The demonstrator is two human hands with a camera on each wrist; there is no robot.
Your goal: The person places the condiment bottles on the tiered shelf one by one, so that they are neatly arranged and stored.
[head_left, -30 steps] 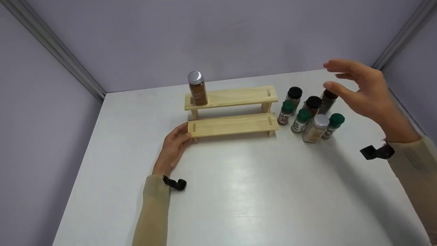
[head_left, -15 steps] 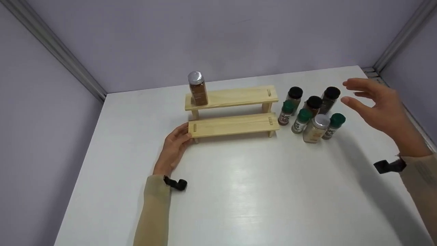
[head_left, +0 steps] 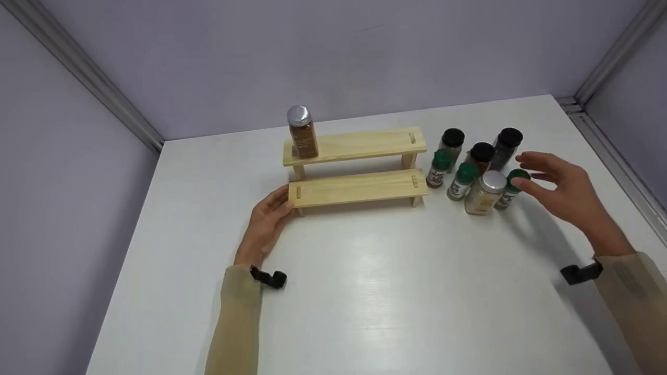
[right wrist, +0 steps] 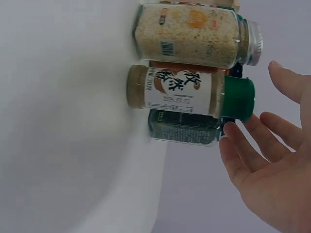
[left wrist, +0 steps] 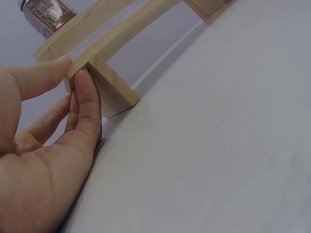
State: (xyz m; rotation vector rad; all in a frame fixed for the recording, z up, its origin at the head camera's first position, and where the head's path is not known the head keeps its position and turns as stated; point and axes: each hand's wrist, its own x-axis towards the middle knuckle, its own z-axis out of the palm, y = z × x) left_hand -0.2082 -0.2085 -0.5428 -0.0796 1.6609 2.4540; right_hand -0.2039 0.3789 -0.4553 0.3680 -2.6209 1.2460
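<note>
My left hand (head_left: 267, 224) pinches the left end of the lower wooden shelf (head_left: 359, 188), thumb on its top edge and fingers (left wrist: 86, 97) beneath, beside the leg. Behind it, the higher wooden shelf (head_left: 365, 145) carries a spice jar (head_left: 304, 138) with a silver lid and reddish-brown contents, upright at its left end. My right hand (head_left: 560, 192) is spread round the near right side of a green-capped spice bottle (right wrist: 180, 91). Its thumb overlaps the cap in the head view; in the right wrist view the fingertips lie right by the cap.
Left of that bottle stands a silver-lidded jar (head_left: 485, 194) with pale grains. Two more green-capped bottles, one of them (head_left: 461, 182) in front, stand close by. Black-lidded jars, including one at the back right (head_left: 505, 148), crowd behind. Walls enclose the white table (head_left: 365, 291).
My right hand first drew back to the right from above the jars, then came down and left to the green-capped bottle. My left hand has stayed on the lower shelf.
</note>
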